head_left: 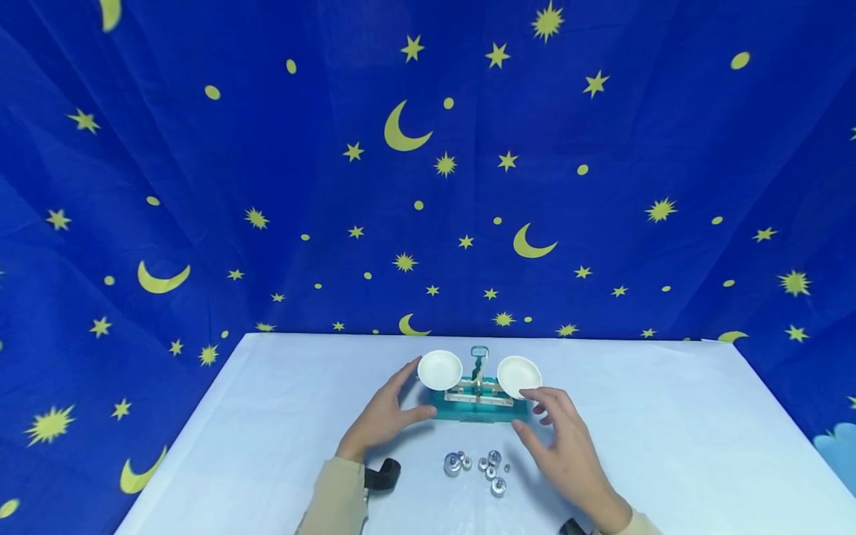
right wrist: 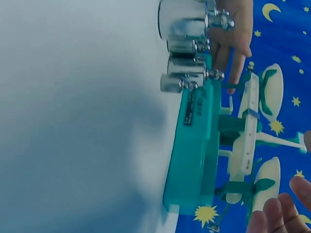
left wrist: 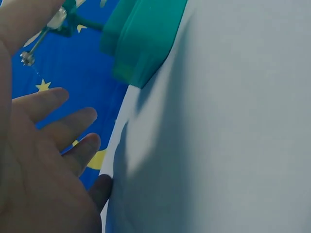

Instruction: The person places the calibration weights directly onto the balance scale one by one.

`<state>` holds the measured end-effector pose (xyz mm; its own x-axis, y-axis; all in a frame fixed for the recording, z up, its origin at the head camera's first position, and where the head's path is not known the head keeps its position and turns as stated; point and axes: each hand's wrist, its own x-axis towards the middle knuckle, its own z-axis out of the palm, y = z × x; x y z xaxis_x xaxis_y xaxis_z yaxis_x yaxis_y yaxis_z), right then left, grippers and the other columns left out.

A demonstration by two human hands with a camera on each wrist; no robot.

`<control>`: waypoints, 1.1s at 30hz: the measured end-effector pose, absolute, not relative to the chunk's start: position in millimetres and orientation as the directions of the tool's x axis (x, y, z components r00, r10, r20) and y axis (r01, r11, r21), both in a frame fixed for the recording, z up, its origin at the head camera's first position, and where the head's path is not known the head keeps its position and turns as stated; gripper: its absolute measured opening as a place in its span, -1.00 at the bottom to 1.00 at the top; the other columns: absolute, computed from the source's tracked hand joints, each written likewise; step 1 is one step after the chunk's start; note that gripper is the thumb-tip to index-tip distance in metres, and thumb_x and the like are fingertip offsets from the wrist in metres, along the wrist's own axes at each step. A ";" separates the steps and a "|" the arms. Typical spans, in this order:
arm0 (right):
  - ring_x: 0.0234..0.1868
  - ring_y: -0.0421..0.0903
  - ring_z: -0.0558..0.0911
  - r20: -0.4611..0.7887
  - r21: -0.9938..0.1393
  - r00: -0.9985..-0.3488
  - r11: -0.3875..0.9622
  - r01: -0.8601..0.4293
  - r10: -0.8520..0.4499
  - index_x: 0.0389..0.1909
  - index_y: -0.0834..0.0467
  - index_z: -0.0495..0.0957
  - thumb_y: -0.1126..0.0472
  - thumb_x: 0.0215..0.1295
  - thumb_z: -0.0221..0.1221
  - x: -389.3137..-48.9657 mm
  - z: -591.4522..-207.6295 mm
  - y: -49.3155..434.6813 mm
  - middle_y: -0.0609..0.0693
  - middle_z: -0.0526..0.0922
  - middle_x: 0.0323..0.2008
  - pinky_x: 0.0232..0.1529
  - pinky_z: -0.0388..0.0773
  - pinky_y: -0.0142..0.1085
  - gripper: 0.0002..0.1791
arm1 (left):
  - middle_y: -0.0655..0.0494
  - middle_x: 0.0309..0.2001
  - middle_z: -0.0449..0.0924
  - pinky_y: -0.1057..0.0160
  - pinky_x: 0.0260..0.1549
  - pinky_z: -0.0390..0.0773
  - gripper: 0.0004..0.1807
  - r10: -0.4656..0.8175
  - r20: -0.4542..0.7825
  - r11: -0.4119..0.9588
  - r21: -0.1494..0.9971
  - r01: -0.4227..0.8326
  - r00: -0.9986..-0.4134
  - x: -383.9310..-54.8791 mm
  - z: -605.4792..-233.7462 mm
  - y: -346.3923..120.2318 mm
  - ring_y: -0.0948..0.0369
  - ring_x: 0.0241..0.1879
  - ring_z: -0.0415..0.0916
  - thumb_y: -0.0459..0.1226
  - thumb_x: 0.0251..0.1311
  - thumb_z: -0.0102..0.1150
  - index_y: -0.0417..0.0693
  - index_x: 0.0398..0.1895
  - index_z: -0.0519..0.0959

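Observation:
A teal balance scale [head_left: 476,412] with a white beam stands upright on the table. It carries a left white pan [head_left: 440,370] and a right white pan [head_left: 519,377]. My left hand [head_left: 381,416] is at the left side of the scale, fingers spread and nothing held; in the left wrist view its fingers [left wrist: 73,131] are apart from the teal base [left wrist: 146,43]. On the other side my right hand [head_left: 565,449] has loosely bent fingers, a fingertip overlapping the right pan's near rim. The right wrist view shows those fingers [right wrist: 286,213] close by that pan [right wrist: 267,182].
Several shiny metal weights [head_left: 491,472] of different sizes are grouped on the white table [head_left: 669,431] in front of the scale, between the hands. A blue cloth [head_left: 468,186] with yellow moons and stars hangs behind the table. A black wrist piece [head_left: 383,474] sits beside the left sleeve.

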<state>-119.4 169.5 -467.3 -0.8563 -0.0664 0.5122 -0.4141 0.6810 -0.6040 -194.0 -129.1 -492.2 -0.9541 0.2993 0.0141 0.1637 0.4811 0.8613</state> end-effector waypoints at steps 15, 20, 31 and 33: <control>-0.14 -0.15 0.56 0.450 -0.685 -0.890 0.611 -0.396 -0.072 0.09 0.09 0.61 0.33 0.13 0.43 -112.8 -468.8 158.5 -0.20 0.55 -0.01 -0.23 0.63 -0.29 -0.53 | -0.13 0.50 0.21 -0.39 0.41 -0.03 -0.07 0.272 0.022 0.497 0.853 0.160 -0.962 -195.9 -501.3 -117.6 -0.26 0.51 -0.02 0.09 0.20 0.36 -0.12 0.54 0.22; -0.15 -0.19 0.58 0.438 -0.704 -0.892 0.576 -0.415 -0.108 0.06 0.10 0.62 0.34 0.12 0.43 -111.2 -471.9 156.9 -0.22 0.57 0.00 -0.23 0.63 -0.33 -0.55 | -0.11 0.46 0.30 -0.32 0.46 -0.18 -0.14 0.288 0.082 0.502 0.835 0.223 -0.954 -196.9 -502.7 -115.7 -0.19 0.49 0.08 0.05 0.24 0.33 -0.14 0.50 0.27; -0.22 -0.27 0.57 0.301 -0.817 -0.923 0.434 -0.380 -0.240 -0.04 0.13 0.65 0.32 0.22 0.37 -112.3 -479.1 157.1 -0.07 0.65 -0.18 -0.22 0.66 -0.37 -0.72 | -0.09 0.44 0.34 -0.22 0.50 -0.23 -0.20 0.332 0.143 0.504 0.808 0.304 -0.932 -197.7 -504.1 -116.3 -0.05 0.47 0.19 0.00 0.26 0.32 -0.16 0.47 0.31; -0.23 -0.27 0.57 0.286 -0.828 -0.921 0.416 -0.377 -0.266 -0.04 0.13 0.64 0.29 0.24 0.36 -112.4 -479.7 158.0 -0.07 0.64 -0.18 -0.23 0.65 -0.36 -0.73 | -0.09 0.43 0.35 -0.22 0.50 -0.21 -0.20 0.337 0.152 0.507 0.802 0.315 -0.929 -198.1 -505.3 -116.6 -0.05 0.47 0.19 0.00 0.26 0.33 -0.18 0.46 0.32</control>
